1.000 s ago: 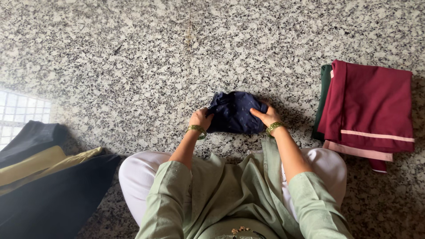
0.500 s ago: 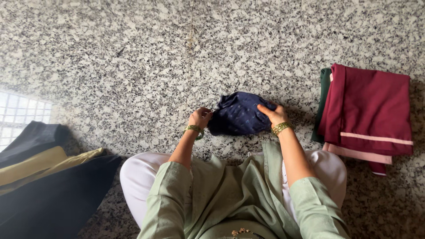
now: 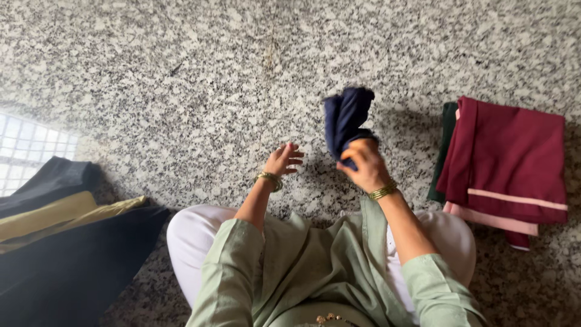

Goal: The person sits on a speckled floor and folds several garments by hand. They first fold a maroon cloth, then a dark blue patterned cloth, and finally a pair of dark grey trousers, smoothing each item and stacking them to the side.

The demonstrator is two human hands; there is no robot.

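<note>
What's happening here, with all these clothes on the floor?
A person in a pale green tunic sits on a speckled granite floor. Their right hand holds a small folded dark blue cloth up off the floor, while the left hand is open and empty beside it. On the right lies a folded stack with a maroon garment on top. On the left sits a loose pile of black and yellow clothes.

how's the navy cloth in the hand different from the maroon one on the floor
The navy cloth is bunched into a small bundle and lifted off the floor in the right hand; the maroon cloth lies flat on top of a stack on the granite floor, untouched. The navy cloth is one plain dark colour, while the maroon cloth carries a pale pink stripe. The navy bundle looks much smaller than the maroon one. Both are folded fabric.
</note>
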